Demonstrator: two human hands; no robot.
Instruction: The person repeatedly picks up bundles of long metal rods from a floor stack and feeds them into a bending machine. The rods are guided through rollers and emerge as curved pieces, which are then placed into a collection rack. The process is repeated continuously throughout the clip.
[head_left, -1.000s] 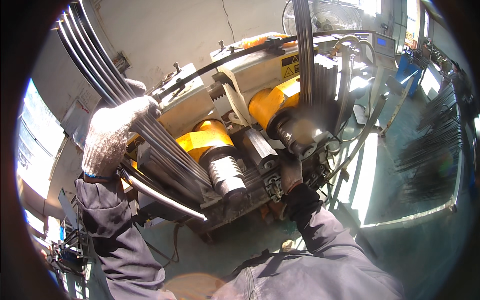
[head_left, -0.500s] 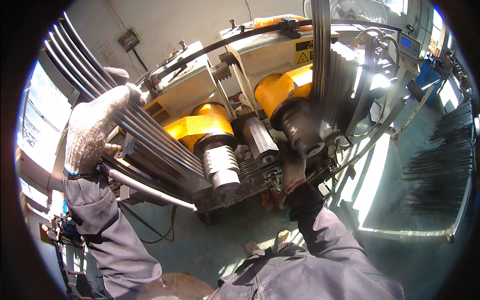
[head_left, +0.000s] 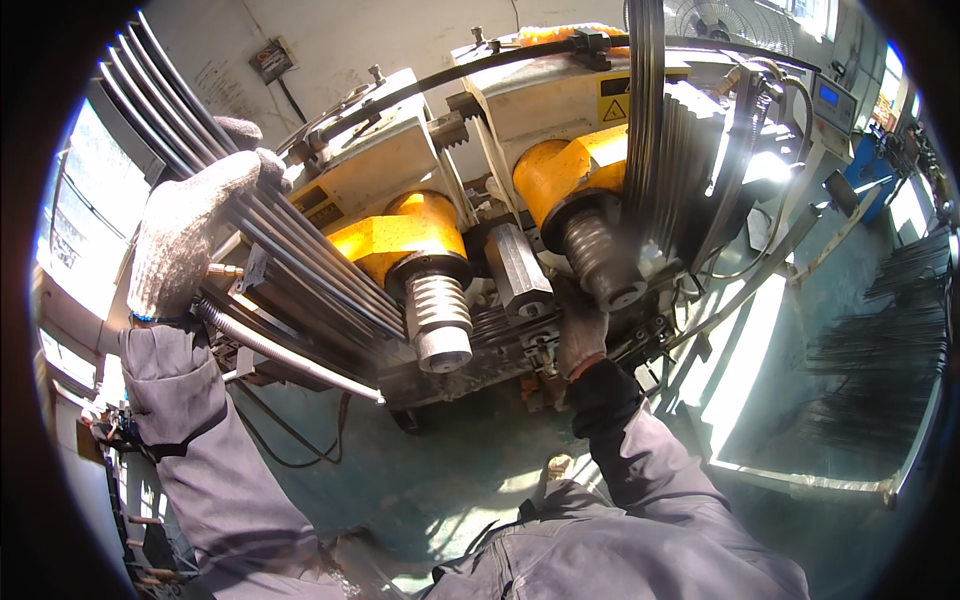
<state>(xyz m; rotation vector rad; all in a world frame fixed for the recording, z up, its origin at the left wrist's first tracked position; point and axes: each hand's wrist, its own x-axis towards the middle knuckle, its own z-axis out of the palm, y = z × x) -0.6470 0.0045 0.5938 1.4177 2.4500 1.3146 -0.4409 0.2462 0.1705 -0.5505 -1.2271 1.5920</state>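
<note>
My left hand (head_left: pixel 185 240) wears a knitted white glove and is wrapped round a fan of long grey metal rods (head_left: pixel 290 240). The rods slant from the upper left down to the left ridged roller (head_left: pixel 438 310) of a machine. My right hand (head_left: pixel 583 335), gloved and in shadow, reaches in below the right ridged roller (head_left: pixel 600 260), beside a dark hexagonal bar (head_left: pixel 515 270). Its fingers are hidden among the dark machine parts. Yellow housings (head_left: pixel 410 235) carry both rollers.
More dark rods (head_left: pixel 645 110) stand upright at the right of the machine. A grey corrugated hose (head_left: pixel 280 360) runs below the left rods. A rack with many thin dark rods (head_left: pixel 870 370) is at the far right. A control box (head_left: pixel 830 100) with a blue screen stands at the back right.
The whole view has shifted slightly. My left hand keeps its hold on the rods, and my right hand stays low by the rollers, with little visible movement.
</note>
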